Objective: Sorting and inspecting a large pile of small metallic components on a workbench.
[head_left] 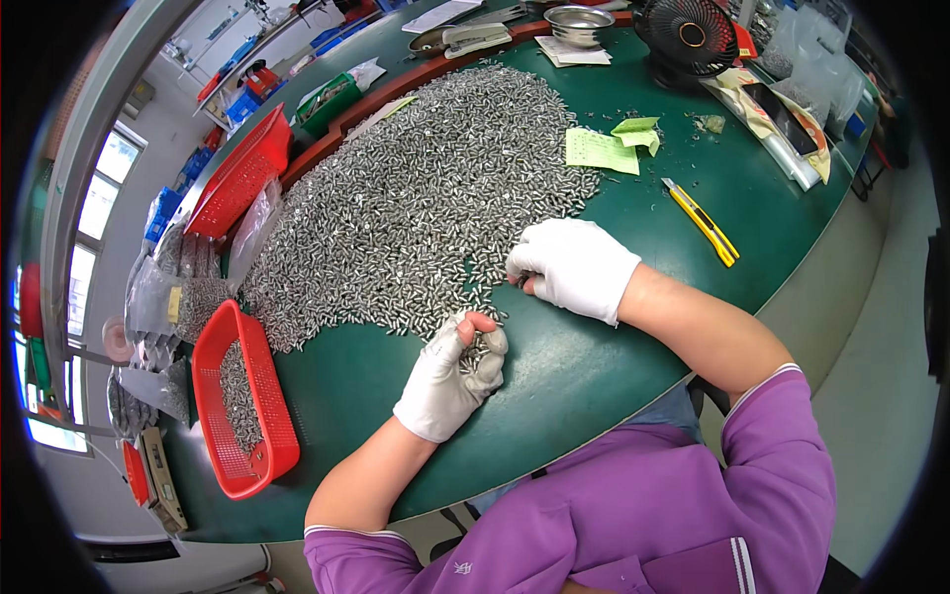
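Observation:
A broad heap of small silvery metal pins [426,178] covers much of the green table [594,396]. My left hand [450,376], in a white glove with bare fingertips showing, is cupped at the heap's near edge. Several of the metal pins lie in its curled fingers. At the heap's near right edge is my right hand [574,269], gloved in white too. Its fingers are bent and pressed together over the pins, and whatever they pinch is mostly hidden. To my left stands a red perforated basket [282,450] with more pins in its bottom.
Yellow-green paper slips [602,150] and a yellow utility knife [701,223] lie on the right. A black fan [688,40], a metal bowl [579,27] and a phone [780,119] are farther back. Filled plastic bags [153,297] and another red basket [240,173] line the left side.

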Demonstrator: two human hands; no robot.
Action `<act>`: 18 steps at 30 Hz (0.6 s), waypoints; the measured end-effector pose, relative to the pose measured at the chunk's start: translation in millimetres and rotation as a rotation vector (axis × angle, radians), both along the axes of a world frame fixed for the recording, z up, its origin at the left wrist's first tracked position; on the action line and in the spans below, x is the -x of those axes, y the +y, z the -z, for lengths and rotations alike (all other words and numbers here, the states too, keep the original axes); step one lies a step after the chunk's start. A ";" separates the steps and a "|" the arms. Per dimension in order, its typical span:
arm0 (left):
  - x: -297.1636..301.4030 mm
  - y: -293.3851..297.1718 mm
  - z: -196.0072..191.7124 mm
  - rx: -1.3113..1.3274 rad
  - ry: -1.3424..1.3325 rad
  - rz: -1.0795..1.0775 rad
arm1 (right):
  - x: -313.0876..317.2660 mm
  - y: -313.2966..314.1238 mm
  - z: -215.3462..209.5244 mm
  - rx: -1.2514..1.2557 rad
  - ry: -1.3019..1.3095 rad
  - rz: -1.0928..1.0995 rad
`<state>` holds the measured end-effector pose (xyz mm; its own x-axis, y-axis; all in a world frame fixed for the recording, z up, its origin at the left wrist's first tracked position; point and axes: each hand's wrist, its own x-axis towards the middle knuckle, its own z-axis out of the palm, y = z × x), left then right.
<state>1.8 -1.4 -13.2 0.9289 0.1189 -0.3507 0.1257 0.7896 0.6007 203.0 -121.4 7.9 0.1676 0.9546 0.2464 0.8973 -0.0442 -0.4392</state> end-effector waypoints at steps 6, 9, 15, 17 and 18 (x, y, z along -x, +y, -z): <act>-0.5 -0.2 -0.5 0.002 -0.007 0.006 | -1.8 1.3 1.0 0.042 -0.098 -0.002; -0.8 -0.1 -2.2 -0.002 -0.005 0.012 | 3.6 1.3 -3.6 -0.015 -0.131 -0.036; -5.1 -2.6 -1.6 -0.004 -0.053 0.070 | 12.3 4.8 0.3 -0.207 0.157 -0.321; -5.4 -3.2 -2.8 -0.019 -0.057 0.080 | 13.9 5.6 1.1 -0.221 0.190 -0.346; -5.6 -3.5 -3.6 -0.034 -0.061 0.089 | 14.2 5.7 1.4 -0.234 0.224 -0.372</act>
<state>7.4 -4.9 -9.5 0.9559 0.0462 -0.2899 0.1562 0.7560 0.6356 188.8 -115.6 6.5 -0.1005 0.8830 0.4585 0.7160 0.3842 -0.5829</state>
